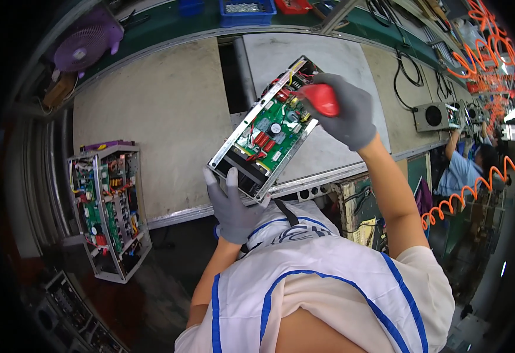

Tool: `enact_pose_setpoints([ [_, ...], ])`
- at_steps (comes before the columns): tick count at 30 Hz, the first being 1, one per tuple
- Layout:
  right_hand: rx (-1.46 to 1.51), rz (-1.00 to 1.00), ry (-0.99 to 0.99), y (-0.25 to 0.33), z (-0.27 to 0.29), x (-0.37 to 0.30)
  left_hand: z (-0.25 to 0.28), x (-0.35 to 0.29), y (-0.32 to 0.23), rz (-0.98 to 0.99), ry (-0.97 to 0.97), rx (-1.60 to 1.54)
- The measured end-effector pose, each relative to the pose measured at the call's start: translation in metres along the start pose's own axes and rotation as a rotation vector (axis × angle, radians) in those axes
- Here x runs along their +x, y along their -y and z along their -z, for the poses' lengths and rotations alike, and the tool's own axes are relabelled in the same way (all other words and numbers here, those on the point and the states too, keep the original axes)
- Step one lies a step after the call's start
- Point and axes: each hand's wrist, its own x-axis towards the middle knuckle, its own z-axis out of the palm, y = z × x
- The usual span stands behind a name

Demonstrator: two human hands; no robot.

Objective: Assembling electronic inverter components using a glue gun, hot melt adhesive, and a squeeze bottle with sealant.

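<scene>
A long metal chassis (287, 170) with a green circuit board (275, 129) inside lies slantwise over the front part of the workbench. My left hand (234, 212), in a grey glove with pale fingertips, grips its near end, fingers spread around the edge. Over the far end, my right hand (351, 112), also gloved, is closed around a red tool (324, 100) with a narrow front pointing into the chassis. Its tip is blurred, and I cannot tell its exact kind. Red and black wires, red parts and a round white-topped part show on the board.
Two open chassis (101, 206) stand side by side off the bench's left end. A purple fan (81, 52) is at the far left, a blue bin (247, 12) on the back shelf. Orange coiled hoses (481, 182) hang right, near a co-worker (463, 167) and another unit (437, 117).
</scene>
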Motion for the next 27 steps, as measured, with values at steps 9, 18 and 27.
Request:
enact_pose_setpoints([
  [9, 0.406, -0.092, 0.159, 0.053, 0.036, -0.059, 0.002, 0.0, 0.002, 0.032, 0.031, 0.006],
  [18, 0.274, 0.307, 0.076, 0.066, 0.007, -0.07, 0.004, -0.001, -0.003, 0.061, 0.043, 0.011],
  [27, 0.245, 0.114, 0.226, 0.069, 0.032, -0.03, 0.023, 0.036, -0.035, 0.091, 0.322, 0.343],
])
